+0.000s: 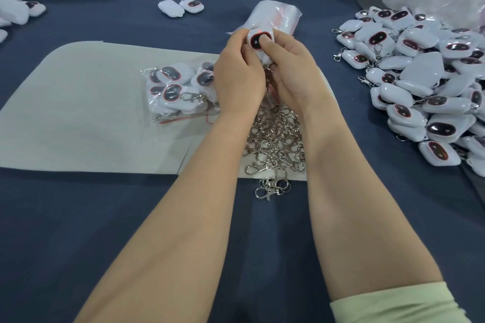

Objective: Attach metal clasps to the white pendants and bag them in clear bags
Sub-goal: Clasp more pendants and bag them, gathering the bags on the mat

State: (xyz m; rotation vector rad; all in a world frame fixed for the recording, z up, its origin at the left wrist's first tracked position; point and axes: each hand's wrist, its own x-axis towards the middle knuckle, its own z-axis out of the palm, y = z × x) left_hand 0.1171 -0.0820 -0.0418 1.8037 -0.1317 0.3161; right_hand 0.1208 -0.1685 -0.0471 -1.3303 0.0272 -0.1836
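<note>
Left hand (237, 73) and right hand (291, 71) pinch one white pendant (258, 39) just beyond the clasp pile (275, 139) — its dangling clasp (268, 81), perhaps half-hooked, could slip off into the pile.

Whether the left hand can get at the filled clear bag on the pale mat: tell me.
Probably yes. The filled bag lies beside the left hand, with nothing over it or between them. But that hand and the right hand both grip a white pendant, so it must let go first.
</note>
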